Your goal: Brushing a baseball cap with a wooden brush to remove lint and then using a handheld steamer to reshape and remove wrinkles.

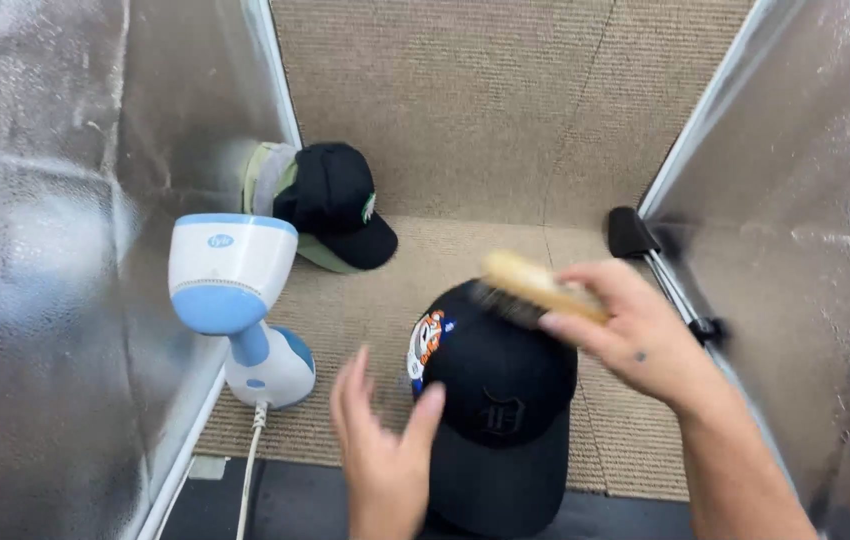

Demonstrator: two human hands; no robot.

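A black baseball cap point(500, 400) with a colourful side patch lies in front of me on beige carpet, brim towards me. My right hand point(635, 335) grips a wooden bristle brush point(535, 285), held against the cap's crown at its far side. My left hand point(380, 450) hovers open beside the cap's left edge, thumb close to the crown and fingers spread, holding nothing.
A white and blue garment steamer point(235, 300) stands at the left with its cord trailing towards me. Stacked caps, black on green point(330, 205), sit at the back left. Silvery foil walls point(35, 250) close both sides. A black clamp point(630, 232) juts from the right wall.
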